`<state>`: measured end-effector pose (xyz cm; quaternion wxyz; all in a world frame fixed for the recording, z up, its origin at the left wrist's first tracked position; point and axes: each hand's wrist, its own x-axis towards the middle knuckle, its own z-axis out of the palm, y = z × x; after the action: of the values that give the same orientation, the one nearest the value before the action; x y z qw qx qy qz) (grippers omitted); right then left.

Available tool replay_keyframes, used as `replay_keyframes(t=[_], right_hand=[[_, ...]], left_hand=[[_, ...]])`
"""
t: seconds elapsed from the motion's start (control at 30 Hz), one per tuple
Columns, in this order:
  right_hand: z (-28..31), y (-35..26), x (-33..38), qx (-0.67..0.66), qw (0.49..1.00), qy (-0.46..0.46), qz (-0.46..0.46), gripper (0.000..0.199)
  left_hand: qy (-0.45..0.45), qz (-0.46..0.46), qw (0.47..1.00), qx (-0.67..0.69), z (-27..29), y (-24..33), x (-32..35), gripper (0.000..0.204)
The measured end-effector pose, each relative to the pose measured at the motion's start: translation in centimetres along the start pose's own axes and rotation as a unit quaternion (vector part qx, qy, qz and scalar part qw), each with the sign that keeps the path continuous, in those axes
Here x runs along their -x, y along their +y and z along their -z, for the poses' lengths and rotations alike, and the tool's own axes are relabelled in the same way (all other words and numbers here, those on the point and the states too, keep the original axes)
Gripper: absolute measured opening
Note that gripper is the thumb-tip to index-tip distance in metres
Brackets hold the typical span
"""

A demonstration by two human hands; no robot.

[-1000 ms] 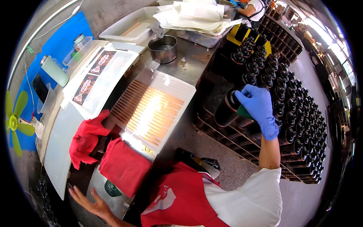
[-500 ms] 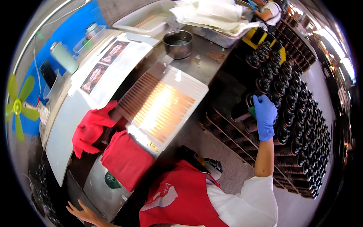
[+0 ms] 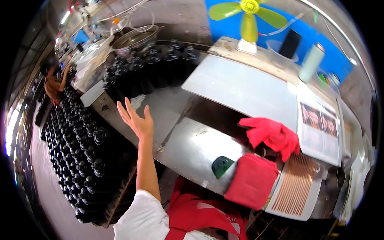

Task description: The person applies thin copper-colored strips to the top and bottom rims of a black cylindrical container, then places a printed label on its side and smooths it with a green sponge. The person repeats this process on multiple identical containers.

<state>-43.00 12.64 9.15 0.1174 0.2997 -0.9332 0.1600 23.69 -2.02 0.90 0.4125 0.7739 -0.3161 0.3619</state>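
My left hand (image 3: 138,122) is bare and raised over the near left edge of the metal worktable (image 3: 192,144). Its fingers are spread and hold nothing. Closest to it, several glossy black bottles with ringed tops (image 3: 157,72) stand upright in a row at the table's far left; the fingertips look apart from them. A flat dark green piece with a curved edge (image 3: 221,167) lies on the metal beside a folded red cloth (image 3: 253,182). My right hand is out of view.
Many similar black bottles (image 3: 76,152) crowd a low rack on the left. A pale board (image 3: 244,80), a crumpled red cloth (image 3: 274,138), a white tray (image 3: 288,214) with copper-coloured strips and a yellow-green fan (image 3: 249,28) are to the right. Another person (image 3: 55,84) works at far left.
The view has swung left, from the right-hand rack to the left one. My blue-gloved right hand, which was at a black bottle there, has left the picture. My left hand has come up, still spread.
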Motion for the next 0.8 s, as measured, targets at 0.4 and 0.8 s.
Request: replay_keyframes(t=[0.4, 0.8], right_hand=[[-6.9, -10.7, -2.8, -0.244, 0.935, -0.202, 0.162, 0.016], [-12.4, -20.1, -8.9, -0.449, 0.824, -0.312, 0.149, 0.029]], left_hand=[[0.065, 0.102, 0.991, -0.056, -8.8, -17.6, -9.5, 0.085], [-0.051, 0.276, 0.951, 0.128, -8.8, -17.1, -5.2, 0.068]])
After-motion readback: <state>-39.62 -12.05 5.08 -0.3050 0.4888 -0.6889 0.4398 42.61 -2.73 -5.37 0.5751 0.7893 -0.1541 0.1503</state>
